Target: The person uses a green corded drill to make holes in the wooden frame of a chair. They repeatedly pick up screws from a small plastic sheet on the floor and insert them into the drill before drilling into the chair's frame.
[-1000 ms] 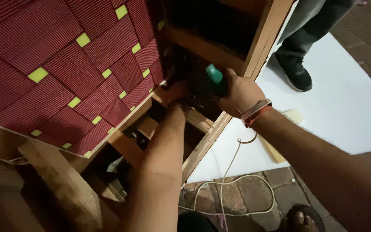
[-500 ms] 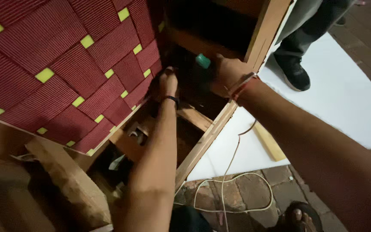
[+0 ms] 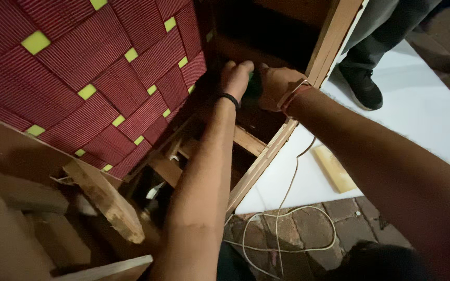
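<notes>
Near, at 6 o'clock: cord [image 3: 287,218] loose on the floor. Far, 12 o'clock: left hand [image 3: 236,78] and right hand [image 3: 273,86] both curled tight round green tool [image 3: 252,86] inside wooden frame [image 3: 266,156]. Tool looks rigid, fairly heavy; best held by its body, two-handed.

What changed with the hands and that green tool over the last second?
Both hands moved up and deeper into the wooden frame. The left hand has come right beside the right hand, and the green tool, clearly visible earlier, is now mostly hidden between them. The red woven webbing, white cord and bystander's shoe stayed put.
</notes>
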{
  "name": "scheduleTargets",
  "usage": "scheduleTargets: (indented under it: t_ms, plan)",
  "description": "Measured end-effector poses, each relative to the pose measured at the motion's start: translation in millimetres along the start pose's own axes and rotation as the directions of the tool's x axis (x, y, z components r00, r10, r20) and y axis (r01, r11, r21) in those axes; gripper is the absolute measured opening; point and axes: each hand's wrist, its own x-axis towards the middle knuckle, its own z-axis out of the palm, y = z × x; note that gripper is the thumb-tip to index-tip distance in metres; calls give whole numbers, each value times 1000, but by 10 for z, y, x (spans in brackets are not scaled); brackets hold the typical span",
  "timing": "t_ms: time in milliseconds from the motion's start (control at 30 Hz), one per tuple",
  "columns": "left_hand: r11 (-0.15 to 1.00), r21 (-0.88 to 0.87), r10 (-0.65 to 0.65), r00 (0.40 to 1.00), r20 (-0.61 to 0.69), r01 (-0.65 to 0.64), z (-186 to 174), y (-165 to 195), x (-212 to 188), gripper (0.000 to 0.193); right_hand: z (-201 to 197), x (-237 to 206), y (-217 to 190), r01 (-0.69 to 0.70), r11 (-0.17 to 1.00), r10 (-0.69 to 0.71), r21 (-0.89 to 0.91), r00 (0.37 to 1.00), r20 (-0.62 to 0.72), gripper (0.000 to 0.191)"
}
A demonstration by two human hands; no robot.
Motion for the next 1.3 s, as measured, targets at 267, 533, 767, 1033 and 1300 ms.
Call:
scheduleTargets:
  t_ms: [267, 533, 767, 1033, 1300]
  plan:
    - [991, -70, 110, 993, -35, -113, 79, -250, 133, 45, -25, -11, 63, 66, 997, -65, 26, 998, -21, 75]
    - [973, -170, 151, 988, -24, -153, 76, -382, 141, 41, -51, 51, 28, 9, 999, -12, 33, 997, 77, 73]
    - [973, -167, 137, 981, -136, -159, 221, -651, 273, 30, 110, 306, 182, 118, 992, -118, 39, 993, 4, 79]
    - [920, -346, 188, 982, -25, -185, 202, -816, 392, 33, 181, 404, 223, 149, 987, -149, 60, 989, -4, 68]
    - [957, -241, 153, 987, -54, -162, 150, -765, 343, 28, 141, 385, 123, 62, 990, -68, 124, 997, 45, 73]
